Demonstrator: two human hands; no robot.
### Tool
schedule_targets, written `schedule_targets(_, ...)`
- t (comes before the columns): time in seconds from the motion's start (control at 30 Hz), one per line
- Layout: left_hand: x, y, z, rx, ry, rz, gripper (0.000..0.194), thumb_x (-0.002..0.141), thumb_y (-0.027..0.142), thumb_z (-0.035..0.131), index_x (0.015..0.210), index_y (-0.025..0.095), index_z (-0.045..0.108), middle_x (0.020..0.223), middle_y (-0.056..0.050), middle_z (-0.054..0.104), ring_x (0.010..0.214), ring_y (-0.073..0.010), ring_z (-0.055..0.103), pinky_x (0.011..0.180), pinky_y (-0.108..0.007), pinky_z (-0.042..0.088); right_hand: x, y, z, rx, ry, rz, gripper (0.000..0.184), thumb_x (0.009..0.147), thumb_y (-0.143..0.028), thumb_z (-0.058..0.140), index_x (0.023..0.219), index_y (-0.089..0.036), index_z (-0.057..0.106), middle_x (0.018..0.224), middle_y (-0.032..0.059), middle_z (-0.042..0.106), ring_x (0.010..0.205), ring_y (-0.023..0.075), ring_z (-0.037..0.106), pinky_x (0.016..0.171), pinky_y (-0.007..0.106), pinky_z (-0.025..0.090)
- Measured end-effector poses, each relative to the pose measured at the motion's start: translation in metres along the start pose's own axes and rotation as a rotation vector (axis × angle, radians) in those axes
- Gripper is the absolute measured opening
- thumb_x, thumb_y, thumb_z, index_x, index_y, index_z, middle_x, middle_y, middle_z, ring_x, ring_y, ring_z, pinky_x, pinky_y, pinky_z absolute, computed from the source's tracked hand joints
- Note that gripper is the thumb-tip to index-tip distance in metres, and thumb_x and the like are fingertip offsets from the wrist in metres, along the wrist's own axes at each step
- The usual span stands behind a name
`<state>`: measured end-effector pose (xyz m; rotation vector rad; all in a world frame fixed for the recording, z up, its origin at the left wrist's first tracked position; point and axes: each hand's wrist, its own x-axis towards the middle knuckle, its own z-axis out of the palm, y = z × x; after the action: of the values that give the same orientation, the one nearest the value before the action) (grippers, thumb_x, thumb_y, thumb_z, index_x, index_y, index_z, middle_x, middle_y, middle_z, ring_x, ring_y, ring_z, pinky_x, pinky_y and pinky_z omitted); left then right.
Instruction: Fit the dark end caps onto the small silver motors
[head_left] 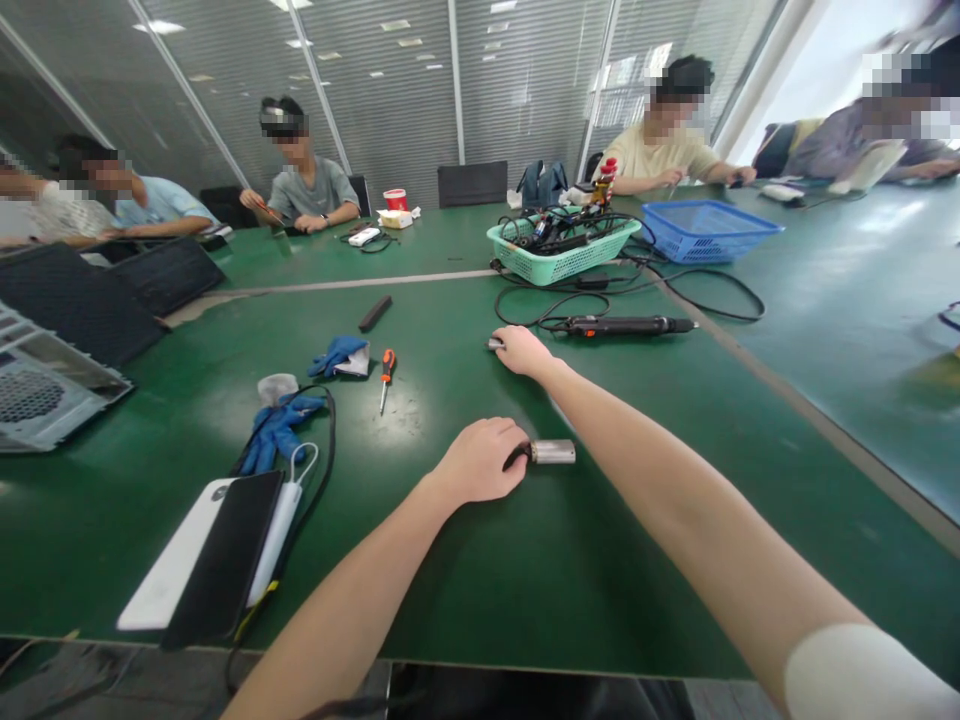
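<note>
My left hand point(480, 460) rests on the green table point(525, 560), fingers curled round the dark end of a small tool whose silver metal tip point(553, 452) sticks out to the right. Farther out, my right hand point(521, 350) is closed over a small grey object point(494, 343) that shows at its left edge. A black electric screwdriver point(626, 325) with its cable lies just right of that hand. An orange-handled screwdriver point(386, 372) lies to the left.
Blue gloves point(279, 428) and a phone with a power bank point(217, 555) lie at the near left. Beyond stand a teal basket of tools point(562, 262) and a blue basket point(705, 232). Open computer cases point(45, 370) sit far left. Several people sit around the table.
</note>
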<state>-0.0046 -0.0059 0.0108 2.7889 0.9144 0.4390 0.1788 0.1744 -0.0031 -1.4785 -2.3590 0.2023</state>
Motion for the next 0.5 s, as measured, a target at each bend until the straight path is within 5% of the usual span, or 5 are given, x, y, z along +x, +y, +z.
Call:
schedule_targets(0.17,0.0,-0.002,0.001,-0.009,-0.008,-0.008,0.01,0.091,0.024,0.056,0.098,0.019,0.062,0.095,-0.006,0.065,0.087,-0.0208,0.061,0.08,-0.035,0.05,-0.029,0.008,-0.007,-0.004,0.032,-0.018,0.031,0.089,-0.018,0.06,0.117,-0.011,0.072,0.112,0.0168,0.071,0.11,0.0282,0.063,0.101,0.036,0.045)
schedule_targets(0.4,0.001,-0.002,0.002,-0.01,0.008,0.005,0.01,0.091,0.024,0.057,0.098,0.019,0.061,0.094,-0.006,0.064,0.087,-0.0207,0.061,0.081,-0.035,0.05,-0.129,0.004,-0.032,0.121,0.015,-0.138,0.031,0.086,-0.026,0.067,0.116,-0.019,0.072,0.104,0.0089,0.071,0.098,0.0249,0.066,0.091,0.038,0.052)
schedule_targets(0.5,0.001,-0.001,0.003,-0.004,0.01,0.008,0.01,0.092,0.024,0.056,0.098,0.019,0.061,0.096,-0.006,0.065,0.088,-0.021,0.061,0.082,-0.035,0.05,-0.157,-0.003,-0.037,0.231,0.007,-0.066,0.037,0.082,-0.027,0.072,0.119,-0.021,0.069,0.103,0.0065,0.073,0.093,0.023,0.068,0.088,0.037,0.054)
